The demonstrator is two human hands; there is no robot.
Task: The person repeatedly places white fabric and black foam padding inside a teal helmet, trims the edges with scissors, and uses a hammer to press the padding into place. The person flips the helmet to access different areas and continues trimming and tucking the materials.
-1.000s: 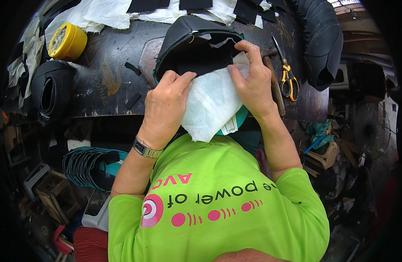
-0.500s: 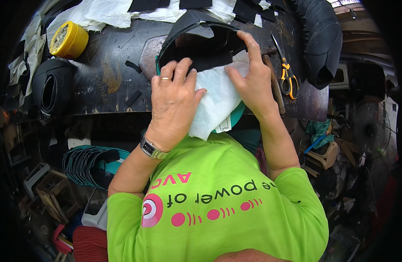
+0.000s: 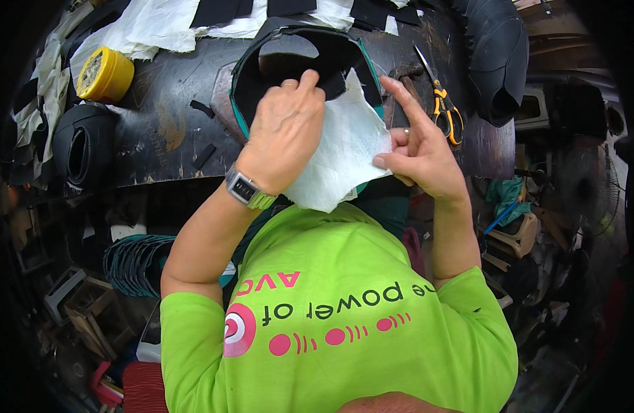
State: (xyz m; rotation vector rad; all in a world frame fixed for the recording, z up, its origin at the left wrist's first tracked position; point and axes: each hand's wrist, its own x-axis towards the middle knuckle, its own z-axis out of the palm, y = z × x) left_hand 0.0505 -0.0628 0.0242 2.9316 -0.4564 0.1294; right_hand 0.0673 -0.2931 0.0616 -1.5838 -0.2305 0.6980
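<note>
A black shoe upper (image 3: 289,31) with teal edging stands at the front of the dark table, its opening facing me. A piece of white cloth (image 3: 348,148) hangs out of that opening, over the table's front edge. My left hand (image 3: 286,138) is closed at the opening, its bent fingertips hidden against the inside and beside the cloth; what they grip does not show. With thumb and bent fingers, my right hand (image 3: 424,151) pinches the cloth's right edge. Its index finger stretches up beside the upper's right rim.
Scissors (image 3: 444,110) with orange-black handles and a hammer (image 3: 408,74) lie right of the upper. A stack of black uppers (image 3: 496,55) stands farther right. At left are a yellow tub (image 3: 105,76) and another black upper (image 3: 83,148). White cloth scraps (image 3: 152,27) lie along the back.
My left hand has moved right and farther into the opening. My right hand has come down off the upper's rim onto the cloth's edge. The cloth's upper corner now stands up at the right.
</note>
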